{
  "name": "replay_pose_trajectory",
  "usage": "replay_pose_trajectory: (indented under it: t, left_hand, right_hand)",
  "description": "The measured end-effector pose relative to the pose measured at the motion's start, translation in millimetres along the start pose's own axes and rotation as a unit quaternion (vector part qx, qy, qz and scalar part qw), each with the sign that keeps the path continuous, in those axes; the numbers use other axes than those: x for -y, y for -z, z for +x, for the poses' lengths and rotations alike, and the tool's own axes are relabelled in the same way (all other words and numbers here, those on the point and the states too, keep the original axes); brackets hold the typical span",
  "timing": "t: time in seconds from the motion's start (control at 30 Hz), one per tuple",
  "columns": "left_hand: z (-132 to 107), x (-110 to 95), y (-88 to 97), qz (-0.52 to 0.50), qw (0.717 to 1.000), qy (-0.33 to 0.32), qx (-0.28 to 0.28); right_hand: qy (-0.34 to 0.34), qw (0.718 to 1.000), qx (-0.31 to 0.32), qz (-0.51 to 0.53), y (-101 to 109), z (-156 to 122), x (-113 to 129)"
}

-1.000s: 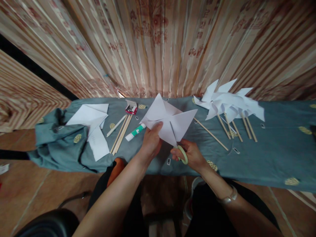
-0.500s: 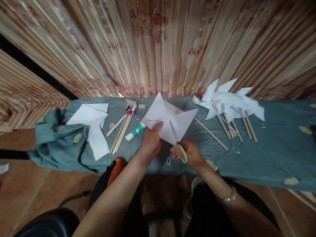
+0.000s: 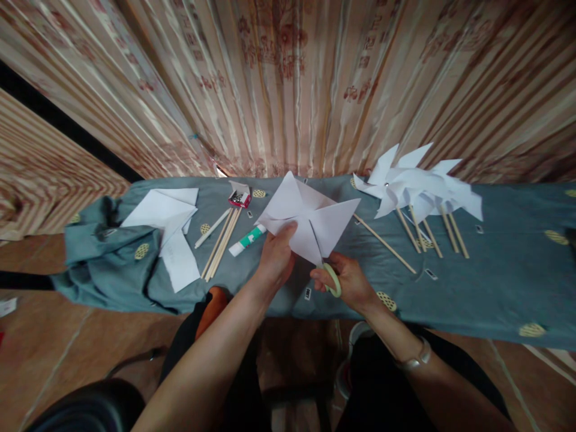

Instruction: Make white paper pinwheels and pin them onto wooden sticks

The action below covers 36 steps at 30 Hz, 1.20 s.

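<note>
My left hand [image 3: 275,259] pinches the near left edge of a white square of paper [image 3: 310,217] and holds it up over the blue-grey cloth [image 3: 495,270]. The paper is creased on its diagonals and slit from the corners. My right hand [image 3: 348,282] is closed round scissors with pale green handles [image 3: 332,279]. Their blades run up into the slit at the paper's near corner.
Several finished white paper pinwheels [image 3: 416,186] on wooden sticks lie at the right. At the left are loose white sheets [image 3: 166,222], a bundle of wooden sticks [image 3: 221,243], a green-and-white glue stick [image 3: 246,240] and a small red box of pins [image 3: 239,195]. Striped curtains hang behind.
The scissors have worked slightly further up into the cut. The paper and both hands have shifted only a little.
</note>
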State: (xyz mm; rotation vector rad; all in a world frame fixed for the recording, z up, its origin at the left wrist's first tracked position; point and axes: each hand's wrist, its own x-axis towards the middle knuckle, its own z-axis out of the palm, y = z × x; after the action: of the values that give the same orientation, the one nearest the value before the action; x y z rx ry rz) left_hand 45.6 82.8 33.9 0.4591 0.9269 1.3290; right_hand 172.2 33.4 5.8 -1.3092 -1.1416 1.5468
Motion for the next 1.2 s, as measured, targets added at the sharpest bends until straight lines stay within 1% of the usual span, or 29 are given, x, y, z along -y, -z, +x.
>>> replay_pose_trajectory:
  t: [0.1,0.17,0.23,0.3,0.33,0.37,0.4,0.43,0.5,0.57,0.6,0.63,0.67,0.73,0.8,0.87,0.93,0.97,1.03,1.1,1.13,1.2]
  left_hand:
    - [2.4,1.1,2.1,0.008,1.000,-0.005,0.008]
    - [5.3,-0.2,3.9,0.009,1.000,-0.014,0.000]
    - [8.6,-4.0,5.8,0.011,1.000,-0.023,-0.009]
    - [11.7,-9.5,7.5,0.012,0.999,-0.032,-0.013]
    - [13.0,-12.4,8.3,0.011,0.999,-0.038,-0.011]
    - [14.1,-15.0,9.1,0.008,0.999,-0.045,-0.009]
    - [15.0,-17.1,10.0,0.004,0.999,-0.052,-0.006]
    - [15.6,-18.4,11.0,0.000,0.998,-0.056,-0.005]
    - [15.9,-18.0,13.5,-0.003,0.998,-0.056,-0.005]
    - [15.1,-13.6,16.4,0.006,0.999,-0.045,-0.006]
    - [14.1,-10.2,17.8,0.015,0.999,-0.037,-0.006]
    - [12.7,-6.2,19.1,0.026,0.999,-0.028,-0.002]
    - [10.9,-1.8,20.3,0.039,0.999,-0.015,0.004]
    - [5.9,6.8,22.1,0.063,0.997,0.021,0.026]
    - [-0.2,14.3,23.5,0.078,0.994,0.058,0.056]
    - [-6.2,20.0,25.2,0.093,0.989,0.088,0.080]
    - [-10.3,24.0,27.7,0.115,0.983,0.100,0.098]
    - [-11.2,25.3,29.3,0.132,0.981,0.096,0.106]
    - [-9.8,25.4,33.4,0.174,0.975,0.069,0.120]
    - [-4.3,21.0,38.4,0.220,0.967,0.031,0.124]
    - [-0.5,16.8,41.2,0.243,0.962,0.008,0.120]
    - [7.5,5.3,47.5,0.296,0.950,-0.057,0.083]
  right_hand:
    - [-0.014,1.000,0.019,-0.009,0.8,-0.9,0.4]
    - [-0.031,0.998,0.042,-0.020,2.7,-2.3,-2.0]
    - [-0.040,0.996,0.058,-0.053,7.1,-4.8,-6.7]
    - [-0.031,0.990,0.061,-0.126,14.7,-9.0,-12.1]
    - [-0.020,0.981,0.061,-0.182,19.7,-11.8,-14.2]
    - [-0.007,0.967,0.058,-0.249,25.3,-14.9,-15.4]
    - [0.007,0.945,0.050,-0.324,31.2,-18.3,-15.5]
    - [0.018,0.916,0.035,-0.398,37.5,-21.8,-14.5]
    - [0.030,0.848,-0.018,-0.529,50.0,-28.4,-9.8]
    - [0.016,0.772,-0.068,-0.632,62.1,-33.3,-3.1]
    - [-0.001,0.736,-0.089,-0.671,67.8,-35.1,0.3]
    - [-0.020,0.707,-0.106,-0.699,73.1,-36.4,3.3]
    - [-0.037,0.686,-0.118,-0.717,78.0,-37.4,5.9]
    - [-0.057,0.657,-0.133,-0.740,86.2,-39.2,9.3]
    - [-0.058,0.640,-0.140,-0.753,91.8,-41.1,10.2]
    - [-0.050,0.630,-0.139,-0.763,94.9,-43.5,9.2]
    - [-0.039,0.626,-0.135,-0.767,96.1,-45.8,7.4]
    - [-0.036,0.626,-0.134,-0.767,96.3,-46.9,6.5]
    - [-0.026,0.627,-0.133,-0.767,96.3,-48.6,5.4]
    - [-0.022,0.628,-0.133,-0.766,96.3,-49.6,5.2]
    - [-0.023,0.627,-0.132,-0.768,96.5,-49.7,5.3]
    - [-0.025,0.624,-0.132,-0.770,97.0,-49.3,6.0]
